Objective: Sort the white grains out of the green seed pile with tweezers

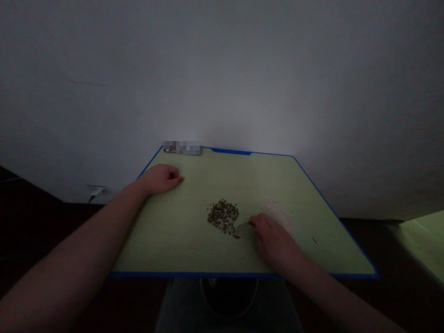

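Observation:
A pale green table (180, 240) with a blue edge stands against a white wall. A heap of small dark green beans (224, 215) lies at its middle. To the right of it spreads a patch of white grains (277, 210). My right hand (272, 240) rests between the two heaps, its fingers curled onto a small clear round dish (244, 230) beside the beans. My left hand (163, 178) lies at the table's far left edge, fingers curled in, with nothing visible in it.
A blurred label (182, 147) sits at the table's far edge by the wall. A single dark bean (314, 240) lies apart at the right. Another green table's corner (425, 240) shows at the right. Under the near edge a dark round container (229, 293) is visible.

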`<action>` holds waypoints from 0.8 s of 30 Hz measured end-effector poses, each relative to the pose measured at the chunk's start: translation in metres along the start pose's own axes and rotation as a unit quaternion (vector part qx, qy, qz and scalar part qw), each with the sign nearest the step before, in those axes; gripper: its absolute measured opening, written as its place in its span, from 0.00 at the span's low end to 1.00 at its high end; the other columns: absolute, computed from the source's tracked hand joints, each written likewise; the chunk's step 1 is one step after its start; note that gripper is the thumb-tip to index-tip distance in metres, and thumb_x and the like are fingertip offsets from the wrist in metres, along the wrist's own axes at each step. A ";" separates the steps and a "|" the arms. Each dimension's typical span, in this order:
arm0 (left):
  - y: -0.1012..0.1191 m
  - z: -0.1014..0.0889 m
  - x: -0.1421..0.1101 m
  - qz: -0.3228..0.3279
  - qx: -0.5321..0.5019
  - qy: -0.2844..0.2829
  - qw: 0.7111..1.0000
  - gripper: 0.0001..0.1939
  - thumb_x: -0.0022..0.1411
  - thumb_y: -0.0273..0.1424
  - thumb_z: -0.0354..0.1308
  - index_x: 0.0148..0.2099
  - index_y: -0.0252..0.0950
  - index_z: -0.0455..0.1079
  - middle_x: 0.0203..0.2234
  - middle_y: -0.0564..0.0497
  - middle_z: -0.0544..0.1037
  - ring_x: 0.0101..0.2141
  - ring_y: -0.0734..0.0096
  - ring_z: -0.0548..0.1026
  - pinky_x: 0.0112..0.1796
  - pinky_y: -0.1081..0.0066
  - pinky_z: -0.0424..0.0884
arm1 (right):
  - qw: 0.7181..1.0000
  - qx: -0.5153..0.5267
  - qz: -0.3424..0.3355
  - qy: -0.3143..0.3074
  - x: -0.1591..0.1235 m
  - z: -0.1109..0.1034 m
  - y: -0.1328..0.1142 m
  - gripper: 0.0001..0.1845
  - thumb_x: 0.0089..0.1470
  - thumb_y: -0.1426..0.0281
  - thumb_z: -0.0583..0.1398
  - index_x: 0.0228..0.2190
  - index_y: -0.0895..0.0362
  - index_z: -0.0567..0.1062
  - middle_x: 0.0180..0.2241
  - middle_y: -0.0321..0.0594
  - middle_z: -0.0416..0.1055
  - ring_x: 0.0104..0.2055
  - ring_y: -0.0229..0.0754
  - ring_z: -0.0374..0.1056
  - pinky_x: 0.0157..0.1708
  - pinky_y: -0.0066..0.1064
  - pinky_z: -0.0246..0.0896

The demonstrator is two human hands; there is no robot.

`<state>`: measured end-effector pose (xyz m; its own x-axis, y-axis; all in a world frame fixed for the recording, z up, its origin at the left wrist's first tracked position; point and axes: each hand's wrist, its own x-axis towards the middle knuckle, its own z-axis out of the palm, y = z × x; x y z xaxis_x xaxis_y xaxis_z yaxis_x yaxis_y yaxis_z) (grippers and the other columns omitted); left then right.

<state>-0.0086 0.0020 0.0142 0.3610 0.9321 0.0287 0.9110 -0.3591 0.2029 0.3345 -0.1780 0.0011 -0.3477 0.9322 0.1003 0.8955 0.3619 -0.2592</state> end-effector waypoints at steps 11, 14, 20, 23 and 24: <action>0.002 -0.001 0.000 0.001 0.018 -0.010 1.000 0.21 0.57 0.49 0.47 0.25 0.37 0.65 0.20 0.50 0.70 0.24 0.69 0.66 0.27 0.69 0.56 | 0.997 -0.023 0.078 0.007 0.006 -0.004 0.002 0.19 0.61 0.78 0.47 0.47 0.61 0.72 0.43 0.51 0.72 0.42 0.48 0.70 0.43 0.38 0.62; 0.002 0.000 0.001 -0.001 0.018 -0.008 1.000 0.20 0.57 0.49 0.47 0.26 0.38 0.64 0.20 0.51 0.70 0.24 0.70 0.66 0.27 0.69 0.56 | 0.997 -0.023 0.066 -0.010 0.009 -0.005 -0.001 0.19 0.60 0.80 0.47 0.47 0.60 0.72 0.42 0.50 0.72 0.43 0.47 0.69 0.44 0.37 0.61; -0.001 0.002 0.001 -0.002 0.016 -0.008 1.000 0.21 0.57 0.49 0.47 0.25 0.38 0.64 0.20 0.51 0.71 0.24 0.71 0.66 0.27 0.70 0.56 | 0.999 -0.008 0.039 -0.028 0.007 -0.004 -0.005 0.19 0.57 0.81 0.48 0.45 0.60 0.72 0.40 0.49 0.72 0.41 0.47 0.69 0.42 0.38 0.61; -0.002 0.002 0.001 0.000 0.018 -0.006 1.000 0.21 0.58 0.49 0.47 0.25 0.37 0.64 0.20 0.51 0.70 0.23 0.71 0.65 0.27 0.70 0.56 | 0.999 0.006 0.035 -0.040 0.006 -0.006 -0.007 0.20 0.54 0.82 0.48 0.45 0.61 0.71 0.42 0.49 0.72 0.42 0.48 0.69 0.43 0.38 0.61; -0.002 0.002 0.001 0.003 0.018 -0.006 1.000 0.21 0.58 0.48 0.47 0.25 0.37 0.64 0.20 0.51 0.70 0.23 0.71 0.65 0.27 0.70 0.56 | 0.998 0.009 0.038 -0.042 0.006 -0.006 -0.007 0.21 0.54 0.83 0.48 0.46 0.61 0.71 0.42 0.49 0.72 0.43 0.48 0.69 0.43 0.38 0.61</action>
<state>-0.0094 0.0034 0.0124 0.3678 0.9297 0.0187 0.9157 -0.3656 0.1668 0.3276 -0.1754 0.0094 -0.3010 0.9536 -0.0020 0.9158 0.2885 -0.2794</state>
